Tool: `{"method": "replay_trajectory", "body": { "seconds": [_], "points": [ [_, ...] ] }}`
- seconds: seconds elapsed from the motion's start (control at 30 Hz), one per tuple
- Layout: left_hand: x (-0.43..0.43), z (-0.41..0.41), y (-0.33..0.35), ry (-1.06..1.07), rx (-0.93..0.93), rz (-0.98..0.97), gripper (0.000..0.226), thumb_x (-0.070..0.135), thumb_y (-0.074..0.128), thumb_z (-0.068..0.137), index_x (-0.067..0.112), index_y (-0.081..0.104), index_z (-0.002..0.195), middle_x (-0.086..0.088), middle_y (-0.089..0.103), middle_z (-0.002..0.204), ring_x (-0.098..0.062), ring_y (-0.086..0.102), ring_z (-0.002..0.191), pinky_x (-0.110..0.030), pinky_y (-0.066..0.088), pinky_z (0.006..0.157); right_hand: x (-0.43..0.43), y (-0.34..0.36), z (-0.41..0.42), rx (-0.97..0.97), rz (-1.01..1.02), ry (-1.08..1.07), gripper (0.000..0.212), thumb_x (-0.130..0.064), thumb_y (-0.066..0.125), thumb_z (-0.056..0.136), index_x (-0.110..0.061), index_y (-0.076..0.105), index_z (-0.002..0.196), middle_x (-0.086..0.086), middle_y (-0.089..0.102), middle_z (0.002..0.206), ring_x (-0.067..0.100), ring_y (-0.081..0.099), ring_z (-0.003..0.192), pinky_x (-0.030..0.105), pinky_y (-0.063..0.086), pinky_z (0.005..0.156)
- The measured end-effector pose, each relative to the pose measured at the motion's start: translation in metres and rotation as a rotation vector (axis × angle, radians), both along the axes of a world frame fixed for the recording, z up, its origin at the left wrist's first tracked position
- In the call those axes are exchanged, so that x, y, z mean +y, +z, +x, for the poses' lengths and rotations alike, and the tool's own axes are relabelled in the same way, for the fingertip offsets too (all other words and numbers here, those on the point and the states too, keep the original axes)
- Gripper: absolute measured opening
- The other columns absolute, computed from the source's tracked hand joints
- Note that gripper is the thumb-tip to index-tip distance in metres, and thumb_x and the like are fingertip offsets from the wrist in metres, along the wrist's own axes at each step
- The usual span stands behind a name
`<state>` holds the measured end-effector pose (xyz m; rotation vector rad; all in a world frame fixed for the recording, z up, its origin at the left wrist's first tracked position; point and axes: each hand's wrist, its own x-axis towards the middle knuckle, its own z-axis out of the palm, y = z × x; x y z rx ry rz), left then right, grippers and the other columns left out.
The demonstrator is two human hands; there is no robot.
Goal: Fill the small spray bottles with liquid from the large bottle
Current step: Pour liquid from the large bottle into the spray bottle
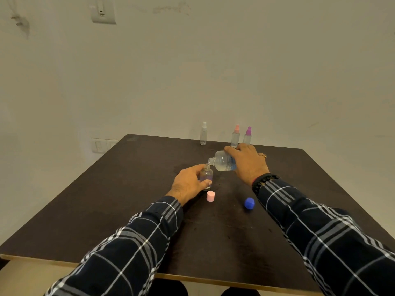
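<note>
Left hand [189,181] is wrapped around the small bottle [206,175], thumb on the near side and fingers round the far side. It's holding it upright on the table [128,189] with the open neck pointing straight up.

Right hand [248,162] is gripping the large bottle [224,161] from above, around its fat body, and the bottle is up off the table. It's tipped right over, so its long axis runs nearly level. The base is tucked under the right hand and the neck points left and a bit down, with the mouth right at the small bottle's opening (can't make out an actual stream, too blurry there).

So the large bottle sits between the two hands, just right of the small one and slightly above it. Both are around the middle of the table.

There's a dark bead bracelet [264,181] on the right wrist and a ring [263,155] on that hand.

A pink cap [210,196] stands just on the near side of the small bottle. A blue cap [249,203] lies further right, on the near side of the right wrist.

Along the far edge three spray bottles stand upright. A white-topped bottle [203,134] is off on its own to the left. A pink-topped bottle [235,136] and a purple-topped bottle [247,136] stand close together just behind the right hand.
</note>
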<state>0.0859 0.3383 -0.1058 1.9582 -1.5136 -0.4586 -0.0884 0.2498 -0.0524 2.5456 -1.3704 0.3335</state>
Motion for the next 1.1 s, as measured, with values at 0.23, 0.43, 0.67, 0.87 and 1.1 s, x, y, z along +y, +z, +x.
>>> {"method": "replay_trajectory", "body": {
  "seconds": [0.23,0.43,0.67,0.87,1.1],
  "points": [
    [0.0006,-0.0011,0.0014,0.0,-0.01,0.004,0.067,0.038,0.069,0.092,0.028,0.039,0.15,-0.001,0.058,0.139,-0.019,0.054,0.126,-0.037,0.044,0.107,0.0006,0.0004,-0.0001,0.003,-0.002,0.0,0.068,-0.022,0.071,0.091,-0.036,0.035,0.146,0.009,0.045,0.135,0.03,0.043,0.131,0.057,0.044,0.103],
    [0.0012,-0.001,0.0011,0.003,-0.001,0.0,0.066,0.037,0.07,0.091,0.03,0.04,0.15,0.0,0.058,0.139,-0.019,0.054,0.126,-0.038,0.045,0.107,0.0009,-0.0012,0.0003,-0.01,0.004,-0.003,0.068,-0.023,0.07,0.091,-0.036,0.035,0.147,0.009,0.045,0.137,0.03,0.042,0.132,0.056,0.045,0.102],
    [0.0007,0.0004,0.0001,0.002,-0.01,0.001,0.067,0.039,0.07,0.091,0.03,0.04,0.15,0.0,0.058,0.138,-0.019,0.055,0.125,-0.037,0.045,0.105,0.0,-0.0014,0.0006,-0.005,0.004,-0.003,0.069,-0.023,0.071,0.091,-0.036,0.034,0.148,0.008,0.045,0.137,0.03,0.042,0.132,0.057,0.044,0.104],
    [-0.0002,0.0004,0.0002,0.005,-0.015,-0.003,0.067,0.039,0.07,0.091,0.031,0.04,0.15,0.0,0.059,0.137,-0.019,0.055,0.125,-0.038,0.046,0.106,0.0001,0.0004,0.001,0.001,-0.011,0.004,0.068,-0.023,0.071,0.091,-0.036,0.034,0.147,0.009,0.045,0.136,0.03,0.042,0.132,0.058,0.044,0.104],
    [0.0,0.0008,-0.0006,0.001,-0.003,-0.009,0.066,0.038,0.07,0.091,0.03,0.04,0.15,0.0,0.059,0.138,-0.019,0.055,0.125,-0.038,0.045,0.106,0.0003,0.0004,0.0009,0.006,-0.003,0.002,0.07,-0.022,0.072,0.09,-0.036,0.034,0.147,0.009,0.044,0.137,0.03,0.042,0.132,0.058,0.045,0.104]
  ]
}}
